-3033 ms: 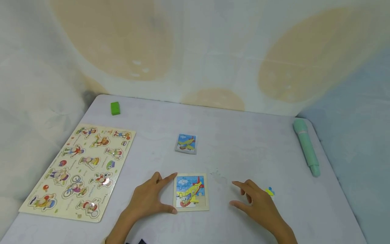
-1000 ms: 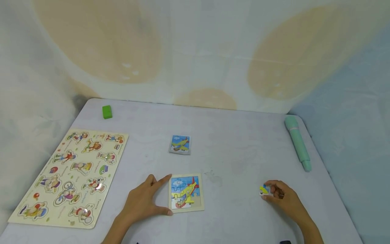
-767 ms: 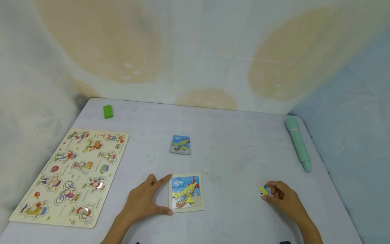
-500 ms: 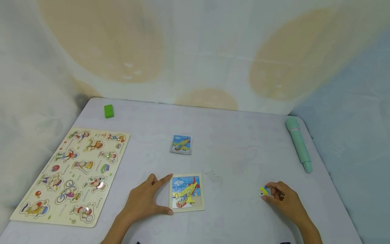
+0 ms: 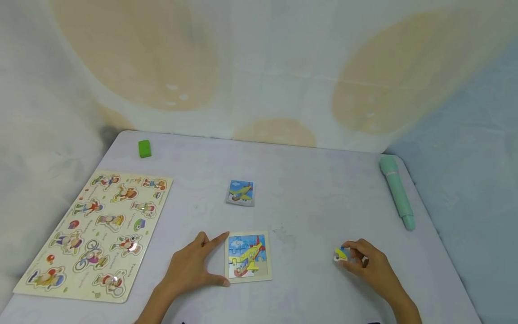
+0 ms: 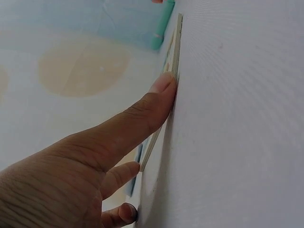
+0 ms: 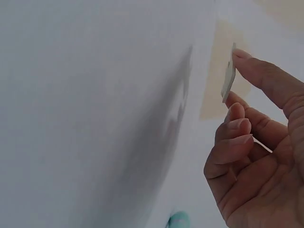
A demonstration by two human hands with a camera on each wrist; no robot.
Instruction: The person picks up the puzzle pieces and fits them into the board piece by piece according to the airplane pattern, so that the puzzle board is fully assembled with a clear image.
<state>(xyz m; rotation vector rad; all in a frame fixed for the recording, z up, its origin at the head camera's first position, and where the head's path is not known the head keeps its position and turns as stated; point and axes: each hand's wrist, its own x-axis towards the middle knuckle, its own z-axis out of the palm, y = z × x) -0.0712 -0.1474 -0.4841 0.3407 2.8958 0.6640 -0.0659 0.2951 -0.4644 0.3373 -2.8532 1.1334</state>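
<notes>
A small jigsaw puzzle (image 5: 247, 256) of a yellow airplane lies in a pale wooden frame on the table, with an L-shaped bare strip at its lower right. My left hand (image 5: 193, 263) holds the frame by its left corners, index finger at the upper one and thumb at the lower. In the left wrist view the thumb (image 6: 164, 85) rests against the frame's edge (image 6: 178, 45). Off to the right, my right hand (image 5: 370, 265) pinches a puzzle piece (image 5: 341, 254), blue, yellow and white, between thumb and index finger. The right wrist view shows that piece (image 7: 229, 76) edge-on, above the table.
Behind the puzzle lies a small airplane picture card (image 5: 241, 192). A large peg puzzle board (image 5: 97, 234) with sports figures covers the table's left side. A green block (image 5: 144, 148) sits at the back left, and a mint-green microphone-shaped object (image 5: 398, 193) near the right edge.
Three seconds ago the right hand was empty and the piece lay beside it. The hand has since picked up the piece and now shifts left with it. The left hand stays at the frame.
</notes>
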